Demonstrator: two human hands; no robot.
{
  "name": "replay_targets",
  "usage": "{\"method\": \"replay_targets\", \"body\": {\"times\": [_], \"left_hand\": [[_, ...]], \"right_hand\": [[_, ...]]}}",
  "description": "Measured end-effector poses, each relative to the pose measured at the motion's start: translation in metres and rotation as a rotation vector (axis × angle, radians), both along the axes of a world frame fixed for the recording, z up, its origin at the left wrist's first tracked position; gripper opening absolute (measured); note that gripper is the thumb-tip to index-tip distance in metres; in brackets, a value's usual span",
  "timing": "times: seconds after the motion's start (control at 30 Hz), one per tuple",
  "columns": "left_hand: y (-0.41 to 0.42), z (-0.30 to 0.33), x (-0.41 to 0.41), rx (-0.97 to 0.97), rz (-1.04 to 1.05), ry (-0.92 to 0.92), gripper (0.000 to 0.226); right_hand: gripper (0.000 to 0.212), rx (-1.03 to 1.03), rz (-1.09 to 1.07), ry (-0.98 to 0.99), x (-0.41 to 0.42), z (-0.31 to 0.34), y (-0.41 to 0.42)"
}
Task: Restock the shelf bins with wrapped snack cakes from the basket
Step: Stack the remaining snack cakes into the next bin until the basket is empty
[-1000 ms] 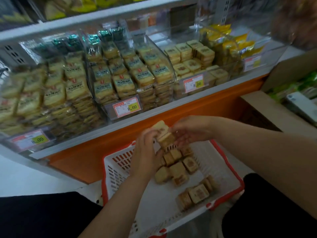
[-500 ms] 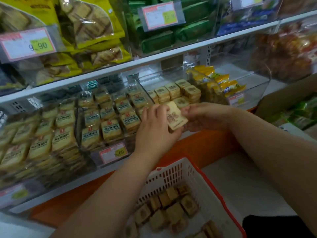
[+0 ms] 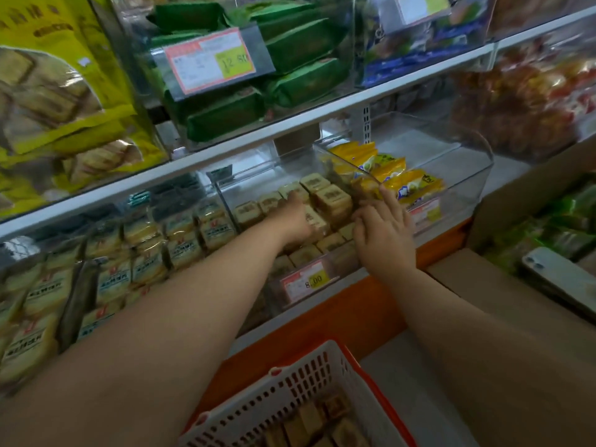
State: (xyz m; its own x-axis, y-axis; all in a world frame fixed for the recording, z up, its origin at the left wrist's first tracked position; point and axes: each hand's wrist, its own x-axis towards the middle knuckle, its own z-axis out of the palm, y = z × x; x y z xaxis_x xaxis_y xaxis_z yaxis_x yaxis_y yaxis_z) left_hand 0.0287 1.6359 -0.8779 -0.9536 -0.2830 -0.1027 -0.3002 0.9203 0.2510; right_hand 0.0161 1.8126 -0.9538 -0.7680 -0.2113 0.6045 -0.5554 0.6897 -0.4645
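Snack cakes (image 3: 333,199) sit stacked in the clear shelf bin (image 3: 245,180) straight ahead of both hands, with more low in the basket (image 3: 290,385) near the body. The left hand (image 3: 295,217) is deeper in the bin, on a cake; whether it grips is hidden. The right hand (image 3: 382,230) rests loosely spread at the bin's right edge, one finger on the divider.

My left hand (image 3: 295,217) and right hand (image 3: 383,232) are both inside the middle bin (image 3: 258,175), among the snack cakes (image 3: 332,196). The basket (image 3: 300,382) sits near me, below. A phone (image 3: 561,279) lies far right on a box (image 3: 503,295).
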Motion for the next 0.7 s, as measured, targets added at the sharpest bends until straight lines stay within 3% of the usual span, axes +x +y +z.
{"method": "replay_targets", "body": {"times": [0.23, 0.4, 0.7], "left_hand": [[-0.005, -0.016, -0.022, -0.006, 0.009, 0.025, 0.044], [-0.007, -0.025, -0.029, -0.048, 0.022, 0.072, 0.052], [-0.003, -0.028, -0.024, 0.064, 0.055, 0.085, 0.074]], "right_hand": [[0.026, -0.046, 0.005, 0.042, -0.003, -0.003, -0.001], [0.031, -0.063, 0.009, 0.056, 0.001, 0.0, -0.003], [0.021, -0.046, 0.023, 0.09, 0.004, 0.004, 0.001]]}}
